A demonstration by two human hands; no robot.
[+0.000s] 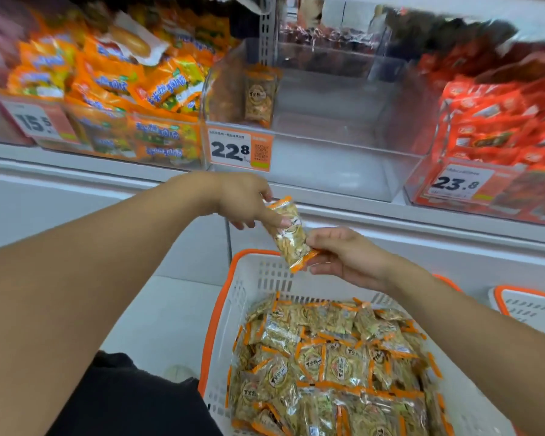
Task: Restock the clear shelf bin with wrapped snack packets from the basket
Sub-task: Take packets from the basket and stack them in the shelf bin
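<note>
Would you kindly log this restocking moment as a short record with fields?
held item: one snack packet, between both hands above the basket
left hand: fingers pinch the packet's upper end
right hand: fingers pinch its lower orange edge
basket: white with orange rim, holding many matching packets
clear shelf bin: nearly empty, one packet upright at its left wall
price tag: reads 22.8, on the bin's front
neighbour bins: orange packets to the left, red packets to the right
</note>
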